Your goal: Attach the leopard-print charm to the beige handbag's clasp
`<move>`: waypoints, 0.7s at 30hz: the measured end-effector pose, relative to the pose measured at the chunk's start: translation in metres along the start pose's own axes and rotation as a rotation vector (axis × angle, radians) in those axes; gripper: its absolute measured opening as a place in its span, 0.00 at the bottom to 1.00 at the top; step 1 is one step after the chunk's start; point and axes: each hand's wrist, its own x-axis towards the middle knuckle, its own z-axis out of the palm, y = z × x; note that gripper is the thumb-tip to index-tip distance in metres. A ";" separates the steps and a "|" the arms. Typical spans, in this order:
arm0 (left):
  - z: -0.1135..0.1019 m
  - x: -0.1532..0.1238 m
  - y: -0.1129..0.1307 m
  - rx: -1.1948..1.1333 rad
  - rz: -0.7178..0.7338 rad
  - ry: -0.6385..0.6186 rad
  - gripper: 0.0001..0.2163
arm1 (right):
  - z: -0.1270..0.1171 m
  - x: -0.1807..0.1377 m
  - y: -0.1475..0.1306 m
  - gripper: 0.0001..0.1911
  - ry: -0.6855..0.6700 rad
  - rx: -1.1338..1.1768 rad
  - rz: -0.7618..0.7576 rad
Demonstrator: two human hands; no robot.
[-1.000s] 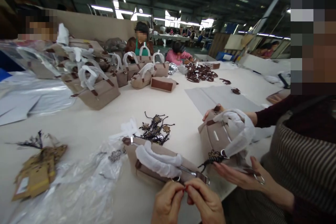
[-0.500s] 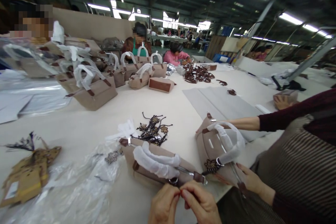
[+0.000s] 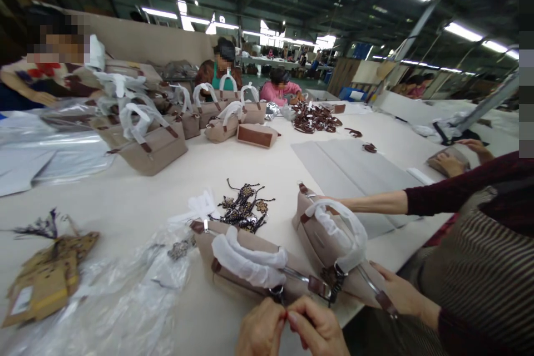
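While both hands meet at the near edge of the pale counter (image 3: 137,200), the left hand (image 3: 261,331) and the right hand (image 3: 319,331) press their fingertips together on a small metal ring fitting at the end of the flat beige handbag with brown trim and white-wrapped handles (image 3: 246,264), which lies on its side just in front of them. What exactly is pinched is too small to tell. For this fine work, the bag is best kept flat and the fitting held close to the strap end, so it cannot twist. A heap of dark tasselled charms (image 3: 244,208) lies just beyond the bag. A co-worker's hand (image 3: 394,292) holds a second beige handbag (image 3: 329,239) just beside it; keep the two apart.
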 end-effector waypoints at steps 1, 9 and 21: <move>0.001 0.000 0.001 -0.017 -0.021 0.016 0.17 | 0.000 0.000 0.001 0.18 0.004 -0.005 0.003; 0.004 0.001 0.000 -0.061 -0.076 -0.034 0.17 | 0.000 -0.001 0.005 0.19 0.010 -0.014 0.017; 0.000 0.002 -0.006 -0.224 -0.285 -0.186 0.11 | 0.000 0.007 0.004 0.19 0.010 -0.030 0.021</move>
